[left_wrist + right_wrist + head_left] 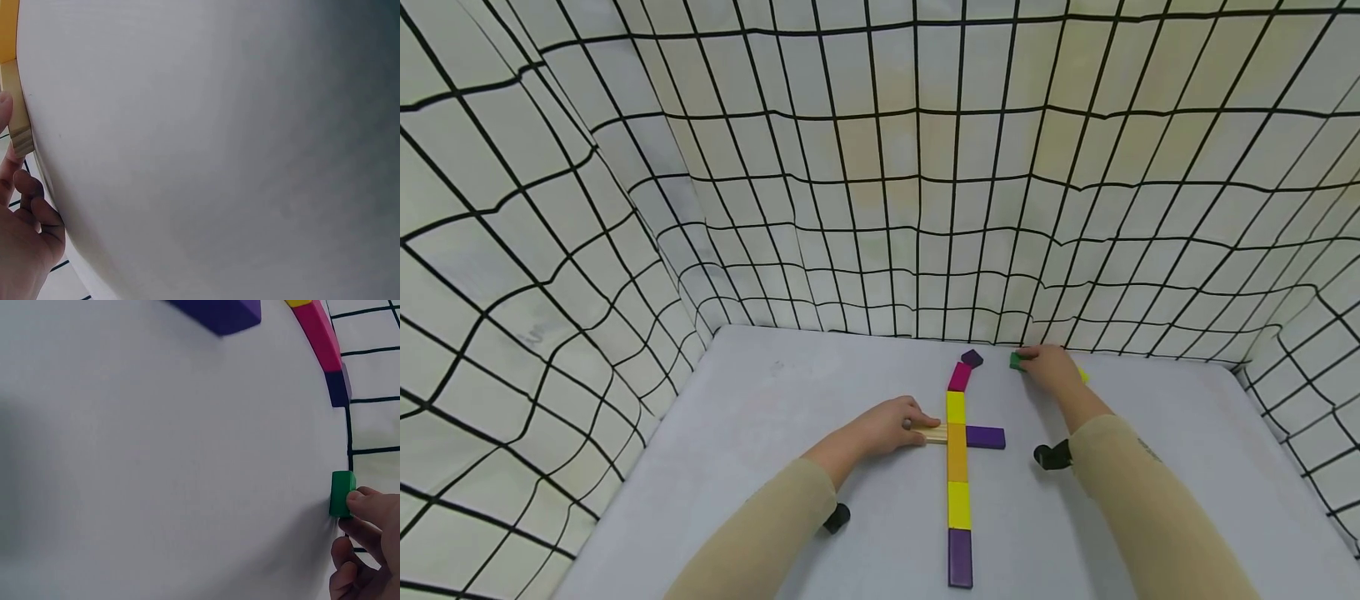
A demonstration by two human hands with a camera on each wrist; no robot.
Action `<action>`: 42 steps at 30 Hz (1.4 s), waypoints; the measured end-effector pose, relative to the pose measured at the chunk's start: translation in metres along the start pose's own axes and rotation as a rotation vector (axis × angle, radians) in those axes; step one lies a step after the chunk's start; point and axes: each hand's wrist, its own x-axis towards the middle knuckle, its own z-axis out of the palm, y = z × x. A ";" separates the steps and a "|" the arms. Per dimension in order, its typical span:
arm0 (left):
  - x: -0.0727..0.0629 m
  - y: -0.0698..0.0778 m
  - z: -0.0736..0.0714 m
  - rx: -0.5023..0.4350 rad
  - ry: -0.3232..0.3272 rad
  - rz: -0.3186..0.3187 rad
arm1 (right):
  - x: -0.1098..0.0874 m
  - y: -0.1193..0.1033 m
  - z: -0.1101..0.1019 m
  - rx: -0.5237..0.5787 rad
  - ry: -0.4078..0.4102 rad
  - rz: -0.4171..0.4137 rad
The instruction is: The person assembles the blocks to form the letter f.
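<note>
My left hand [887,427] holds a plain wooden block [937,433] between thumb and fingers, its far end touching the orange block [957,452]. Beyond, a purple block [986,437] sticks out to the right. My right hand [1054,371] pinches a small green block [1015,361] near the table's back edge; the right wrist view also shows this green block [340,494] under the thumb. A line of blocks runs from a near purple block [959,558] through yellow [958,505], orange and yellow [955,407] to a tilted pink block [959,377] and a dark purple piece [972,358].
A small yellow piece [1083,375] lies partly hidden behind my right hand. The white table [760,367] is bordered by white walls with a black grid net [880,208] at the back and sides. Black wrist cameras [1052,456] hang at both cuffs.
</note>
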 end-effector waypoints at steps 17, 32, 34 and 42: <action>0.001 0.001 0.001 -0.001 -0.002 -0.005 | 0.002 -0.021 0.016 0.141 -0.013 0.056; -0.003 0.004 -0.002 -0.003 -0.001 -0.013 | 0.000 -0.028 0.025 0.247 0.038 0.084; -0.003 0.003 -0.002 -0.002 -0.003 -0.013 | 0.001 -0.029 0.026 0.254 0.044 0.090; -0.003 0.003 -0.002 0.003 -0.003 -0.005 | 0.005 -0.032 0.032 0.273 0.084 0.100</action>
